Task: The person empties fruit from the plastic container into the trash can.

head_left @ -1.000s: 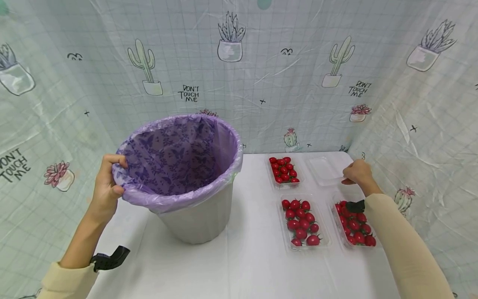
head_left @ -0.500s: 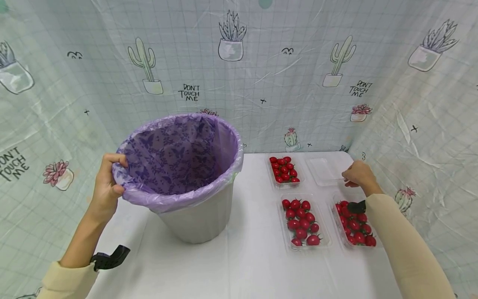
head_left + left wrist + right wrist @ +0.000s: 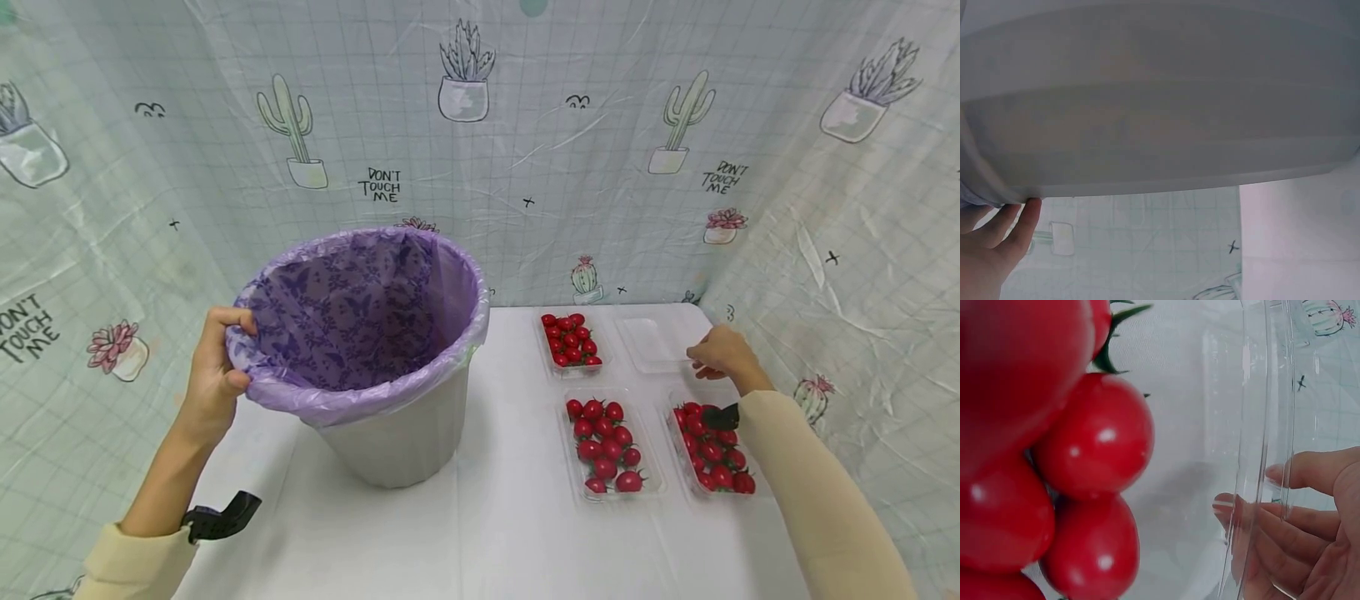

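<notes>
On the left of the head view stands a pale grey trash can [image 3: 397,446] lined with a purple patterned bag [image 3: 360,325]. My left hand [image 3: 213,375] grips its rim over the folded bag; the left wrist view shows fingertips against the grey outer wall. My right hand [image 3: 727,358] is at the near right corner of a clear plastic tray [image 3: 648,342] that lies flat with nothing in it. Thumb and fingers are apart there, the fingers loosely bent. Just below this hand is a clear box of small red tomatoes [image 3: 708,454], partly covered by the forearm.
Two more clear boxes of tomatoes, one farther back [image 3: 570,340] and one nearer [image 3: 609,446], stand left of the hand on the white table [image 3: 510,517]. A cactus-print sheet [image 3: 525,150] encloses the back and sides.
The right hand's fingers have spread away from the thumb, and the hand has shifted slightly right. The left hand and trash can stay put.
</notes>
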### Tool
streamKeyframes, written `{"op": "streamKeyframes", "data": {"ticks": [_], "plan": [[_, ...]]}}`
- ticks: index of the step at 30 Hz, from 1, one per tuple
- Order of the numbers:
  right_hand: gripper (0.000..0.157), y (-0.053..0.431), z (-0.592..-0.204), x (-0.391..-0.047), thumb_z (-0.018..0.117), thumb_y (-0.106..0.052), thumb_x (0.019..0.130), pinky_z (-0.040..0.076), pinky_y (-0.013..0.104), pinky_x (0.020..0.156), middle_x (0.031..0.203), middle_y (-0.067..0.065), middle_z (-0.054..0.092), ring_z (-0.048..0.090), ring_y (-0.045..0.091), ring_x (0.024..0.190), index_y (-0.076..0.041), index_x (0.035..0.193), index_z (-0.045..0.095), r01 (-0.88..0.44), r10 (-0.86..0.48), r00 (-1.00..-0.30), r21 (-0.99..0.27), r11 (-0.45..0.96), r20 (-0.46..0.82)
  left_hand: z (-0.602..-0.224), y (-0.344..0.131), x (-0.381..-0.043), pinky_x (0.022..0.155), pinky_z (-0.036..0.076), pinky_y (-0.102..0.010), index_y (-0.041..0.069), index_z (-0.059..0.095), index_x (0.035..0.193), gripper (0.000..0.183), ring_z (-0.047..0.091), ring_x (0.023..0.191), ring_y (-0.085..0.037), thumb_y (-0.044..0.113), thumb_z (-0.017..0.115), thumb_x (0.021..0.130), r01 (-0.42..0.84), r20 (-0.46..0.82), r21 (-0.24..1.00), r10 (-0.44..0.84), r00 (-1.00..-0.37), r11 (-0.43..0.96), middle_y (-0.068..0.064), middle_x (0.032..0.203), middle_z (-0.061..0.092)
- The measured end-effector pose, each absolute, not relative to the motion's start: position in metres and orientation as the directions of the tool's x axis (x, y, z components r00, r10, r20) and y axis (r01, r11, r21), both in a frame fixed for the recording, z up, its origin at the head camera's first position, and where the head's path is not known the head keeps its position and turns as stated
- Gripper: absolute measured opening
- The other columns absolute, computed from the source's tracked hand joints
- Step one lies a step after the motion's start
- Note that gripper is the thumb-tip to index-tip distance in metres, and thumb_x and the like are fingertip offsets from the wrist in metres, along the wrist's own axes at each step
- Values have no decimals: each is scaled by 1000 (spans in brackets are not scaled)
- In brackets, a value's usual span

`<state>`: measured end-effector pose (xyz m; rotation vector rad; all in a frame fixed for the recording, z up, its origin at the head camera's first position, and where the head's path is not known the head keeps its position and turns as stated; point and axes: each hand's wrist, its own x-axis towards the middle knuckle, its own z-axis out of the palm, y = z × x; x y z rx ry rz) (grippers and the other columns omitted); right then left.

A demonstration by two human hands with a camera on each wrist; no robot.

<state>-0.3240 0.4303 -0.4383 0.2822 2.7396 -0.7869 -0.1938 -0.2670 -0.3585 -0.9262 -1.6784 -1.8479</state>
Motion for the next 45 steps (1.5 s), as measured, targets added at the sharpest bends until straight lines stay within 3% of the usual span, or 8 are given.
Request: {"op": "streamKeyframes", "data": {"ticks": [9,13,17,23,30,39,45], "plan": [[58,443,-425,-316,61,-34,100,62,34,67,95,27,74,73,18,68,21,118,61,208,46,-942,-471,858,-333,-358,-267,-194,57,23,-31,1,50,112,68,42,77,-11,51,85,81,734,749,663,111,-653,-148,-2,93,45],[62,449,-416,-311,60,-37,102,63,36,70,106,34,71,74,24,75,22,121,59,178,5,-941,-480,859,-340,-358,-268,-195,58,24,-30,1,50,112,68,42,78,-12,50,86,81,732,747,664,104,-656,-152,-2,94,45],[64,455,-408,-305,59,-38,103,63,38,72,107,34,70,75,30,80,23,123,57,148,-19,-946,-483,863,-324,-359,-268,-194,58,22,-31,2,51,112,68,41,78,-13,49,86,80,729,746,665,96,-659,-161,-3,94,45],[63,461,-400,-294,58,-36,104,63,39,71,106,33,72,76,31,82,23,126,56,120,-31,-955,-479,870,-296,-359,-268,-194,58,22,-31,2,50,112,68,41,77,-13,50,86,80,727,744,667,93,-662,-162,-2,93,45],[49,467,-400,-283,58,-23,103,64,39,73,106,29,73,77,31,88,21,124,59,67,-120,-947,-547,834,-299,-359,-267,-193,58,21,-32,2,51,112,68,40,78,-12,50,86,80,730,745,666,91,-660,-155,-3,94,45],[47,474,-409,-267,56,-19,99,64,42,77,121,33,67,72,32,101,16,130,57,-15,-281,-889,-590,807,-362,-359,-266,-192,57,19,-33,2,51,112,68,38,76,-12,51,86,80,732,747,665,94,-659,-148,-2,92,43],[45,479,-421,-260,57,-15,101,63,38,74,123,33,67,73,27,93,16,133,53,16,-313,-865,-643,766,-393,-359,-266,-193,59,19,-33,2,52,111,68,38,76,-12,52,86,80,735,746,665,88,-660,-134,-2,93,44]]}}
